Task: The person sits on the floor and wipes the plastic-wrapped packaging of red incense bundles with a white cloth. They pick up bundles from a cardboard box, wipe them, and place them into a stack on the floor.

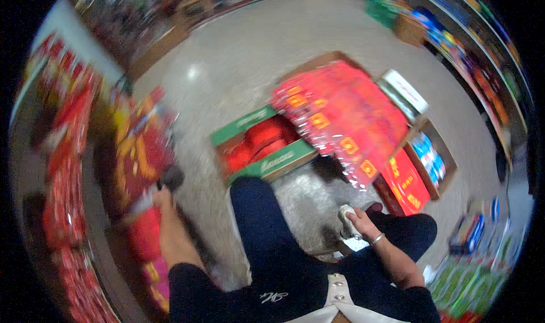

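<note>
My left hand [162, 195] is stretched out to the left, beside a dark object [171, 178] and red and gold packaged goods [144, 161]. Blur hides whether it grips the dark object. My right hand [362, 224] is closed around a crumpled whitish item [349, 220] above my right thigh. A white piece [356, 243] shows just below it. In front of my knees lies a green and brown cardboard box [276, 166] with shiny red items [268, 137] inside. Beyond it to the right, a stack of red plastic-wrapped packets [349, 110] with gold squares lies in a large carton.
A small carton of blue and white packets [428, 154] and a red box [406, 184] stand at the right. Stocked shelves [477, 71] curve along the right side. Red packages [68, 195] hang or lie at the far left. Grey floor [238, 63] shows beyond the boxes.
</note>
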`<action>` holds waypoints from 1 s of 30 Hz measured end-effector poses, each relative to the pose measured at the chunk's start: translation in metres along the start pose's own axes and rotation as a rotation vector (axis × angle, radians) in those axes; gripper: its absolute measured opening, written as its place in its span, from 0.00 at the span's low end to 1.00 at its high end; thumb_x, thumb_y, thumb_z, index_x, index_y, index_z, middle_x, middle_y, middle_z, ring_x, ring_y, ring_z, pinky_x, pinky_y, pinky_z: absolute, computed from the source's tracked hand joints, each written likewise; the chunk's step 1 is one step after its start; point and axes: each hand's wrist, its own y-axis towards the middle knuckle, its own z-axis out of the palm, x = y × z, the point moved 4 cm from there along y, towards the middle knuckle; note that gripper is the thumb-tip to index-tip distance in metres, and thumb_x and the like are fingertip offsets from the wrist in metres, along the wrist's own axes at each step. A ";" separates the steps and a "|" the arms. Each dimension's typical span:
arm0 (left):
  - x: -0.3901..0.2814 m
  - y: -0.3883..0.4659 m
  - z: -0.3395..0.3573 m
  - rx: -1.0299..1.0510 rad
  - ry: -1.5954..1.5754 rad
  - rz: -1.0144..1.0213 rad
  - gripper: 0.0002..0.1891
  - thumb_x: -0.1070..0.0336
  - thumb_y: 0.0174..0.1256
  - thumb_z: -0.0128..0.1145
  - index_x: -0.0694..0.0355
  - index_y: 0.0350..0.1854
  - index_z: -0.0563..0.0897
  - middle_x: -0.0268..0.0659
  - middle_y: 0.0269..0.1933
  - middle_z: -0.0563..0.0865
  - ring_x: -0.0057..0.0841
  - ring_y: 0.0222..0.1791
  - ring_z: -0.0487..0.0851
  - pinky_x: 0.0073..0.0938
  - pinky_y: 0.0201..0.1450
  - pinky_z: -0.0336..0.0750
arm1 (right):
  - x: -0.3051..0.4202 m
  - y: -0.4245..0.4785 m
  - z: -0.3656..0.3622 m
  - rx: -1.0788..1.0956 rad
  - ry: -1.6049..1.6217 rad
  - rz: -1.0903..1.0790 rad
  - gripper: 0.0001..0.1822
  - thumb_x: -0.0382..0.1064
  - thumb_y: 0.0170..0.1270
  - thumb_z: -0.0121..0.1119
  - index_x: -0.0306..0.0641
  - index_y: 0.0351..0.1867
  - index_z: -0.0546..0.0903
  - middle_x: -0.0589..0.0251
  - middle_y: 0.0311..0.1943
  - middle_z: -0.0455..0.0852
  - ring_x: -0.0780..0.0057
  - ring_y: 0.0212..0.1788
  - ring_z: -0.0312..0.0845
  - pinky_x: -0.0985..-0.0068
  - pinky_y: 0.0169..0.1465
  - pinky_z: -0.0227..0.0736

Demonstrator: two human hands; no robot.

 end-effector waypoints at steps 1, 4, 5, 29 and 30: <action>0.025 -0.012 0.009 0.108 0.253 -0.159 0.33 0.40 0.54 0.53 0.66 0.52 0.77 0.55 0.49 0.80 0.46 0.54 0.76 0.51 0.58 0.65 | -0.008 0.005 0.006 0.081 0.022 0.020 0.23 0.46 0.63 0.52 0.27 0.50 0.74 0.50 0.46 0.80 0.65 0.51 0.73 0.72 0.56 0.65; 0.022 -0.102 0.049 0.121 0.365 -0.203 0.38 0.37 0.55 0.49 0.66 0.59 0.70 0.57 0.57 0.74 0.54 0.58 0.71 0.43 0.62 0.63 | -0.034 0.006 0.007 0.044 -0.043 0.104 0.23 0.47 0.64 0.51 0.29 0.52 0.72 0.52 0.45 0.81 0.68 0.49 0.74 0.73 0.53 0.67; 0.039 -0.112 0.051 0.161 0.349 -0.228 0.39 0.37 0.55 0.49 0.65 0.62 0.68 0.58 0.59 0.71 0.58 0.59 0.68 0.41 0.63 0.63 | -0.028 0.010 0.014 0.105 -0.019 0.153 0.24 0.47 0.64 0.50 0.28 0.53 0.72 0.52 0.45 0.81 0.67 0.48 0.75 0.73 0.53 0.67; 0.141 -0.009 0.115 0.533 -1.236 -0.692 0.18 0.50 0.60 0.51 0.61 0.41 0.75 0.36 0.33 0.78 0.30 0.30 0.76 0.28 0.31 0.72 | 0.014 0.010 0.049 0.161 -0.262 0.226 0.27 0.53 0.61 0.51 0.28 0.49 0.72 0.41 0.43 0.80 0.56 0.48 0.76 0.65 0.51 0.69; 0.149 -0.001 0.121 0.519 -1.202 -0.693 0.18 0.49 0.60 0.51 0.61 0.39 0.76 0.36 0.31 0.78 0.29 0.28 0.76 0.26 0.28 0.71 | 0.007 0.010 0.049 0.128 -0.321 0.189 0.27 0.53 0.61 0.50 0.28 0.49 0.72 0.41 0.42 0.80 0.55 0.47 0.77 0.64 0.50 0.69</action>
